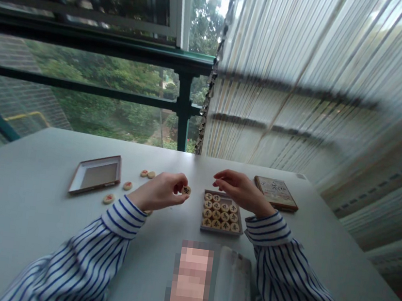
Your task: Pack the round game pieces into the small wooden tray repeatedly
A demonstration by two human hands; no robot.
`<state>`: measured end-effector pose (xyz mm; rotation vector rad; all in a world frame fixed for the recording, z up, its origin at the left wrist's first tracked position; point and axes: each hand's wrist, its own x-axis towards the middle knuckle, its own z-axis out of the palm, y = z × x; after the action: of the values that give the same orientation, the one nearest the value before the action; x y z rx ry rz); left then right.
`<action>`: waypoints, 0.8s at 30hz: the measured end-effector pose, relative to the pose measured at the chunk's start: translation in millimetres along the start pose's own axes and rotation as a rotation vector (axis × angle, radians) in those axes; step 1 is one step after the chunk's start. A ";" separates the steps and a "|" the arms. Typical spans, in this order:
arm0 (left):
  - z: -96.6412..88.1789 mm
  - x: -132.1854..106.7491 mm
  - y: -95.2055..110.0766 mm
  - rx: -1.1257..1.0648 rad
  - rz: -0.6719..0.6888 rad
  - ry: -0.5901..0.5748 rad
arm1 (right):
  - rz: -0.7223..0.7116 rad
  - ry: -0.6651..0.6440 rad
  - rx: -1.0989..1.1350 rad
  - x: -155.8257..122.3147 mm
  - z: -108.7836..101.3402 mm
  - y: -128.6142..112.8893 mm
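Your left hand (161,190) pinches a disc (186,190), probably light, hard; grip its edge; right hand (238,189) loosely spread, seemingly empty; box (221,231) near it.

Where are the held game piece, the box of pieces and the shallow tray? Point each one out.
Held game piece (186,191): head view, on its round marked face.
Box of pieces (221,231): head view, on its near wall.
Shallow tray (100,176): head view, on its inside floor.
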<state>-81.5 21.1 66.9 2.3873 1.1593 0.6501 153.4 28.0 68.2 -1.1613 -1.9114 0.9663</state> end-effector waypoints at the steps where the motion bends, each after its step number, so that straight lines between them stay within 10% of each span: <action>1: 0.6 -0.1 2.0 0.000 -0.002 -0.002 | -0.010 0.001 -0.009 -0.3 -0.5 -0.1; 24: 47.6 15.4 26.3 -0.526 -0.113 0.052 | -0.071 -0.005 -0.083 -14.0 -17.3 -9.9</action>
<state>-29.8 11.1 46.2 1.8608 0.9842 0.8595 169.0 16.2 82.7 -1.1308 -2.0000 0.8594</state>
